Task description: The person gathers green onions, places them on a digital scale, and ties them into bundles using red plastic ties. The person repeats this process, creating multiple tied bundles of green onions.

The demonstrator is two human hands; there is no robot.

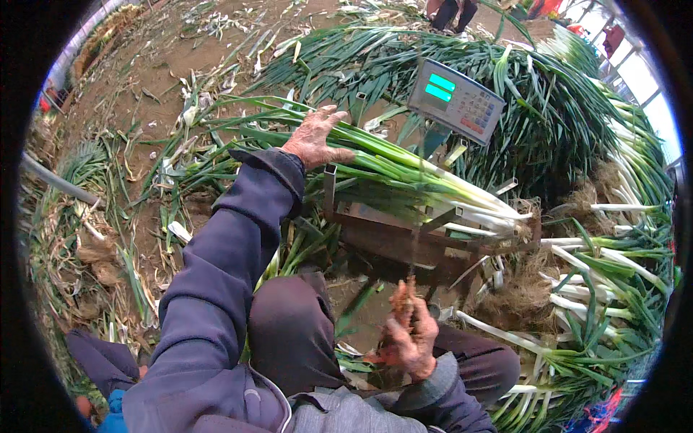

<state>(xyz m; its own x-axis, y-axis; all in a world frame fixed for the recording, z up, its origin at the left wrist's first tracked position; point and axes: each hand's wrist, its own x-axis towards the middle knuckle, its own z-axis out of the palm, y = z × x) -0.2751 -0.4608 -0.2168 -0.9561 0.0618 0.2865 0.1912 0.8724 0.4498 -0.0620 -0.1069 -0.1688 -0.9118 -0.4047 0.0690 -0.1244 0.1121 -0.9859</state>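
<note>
A bunch of long green onions (400,159) lies across a metal-framed rack (400,238), roots to the right and leaves to the left. My left hand (319,138) rests on the leafy part, fingers spread. My right hand (409,335), lower and near my knees, is closed around a thin brownish strand or tool (412,270), blurred, that rises towards the rack; its kind is unclear. Just beyond the rack stands a digital scale display (456,102) with lit green readouts, tilted.
A large heap of green onions (541,108) curves behind the scale and down the right side. Loose onions (584,303) lie at right, and leaf scraps (195,108) litter the soil. A curved pipe (59,181) is at far left. Another person's legs (453,15) show at the top.
</note>
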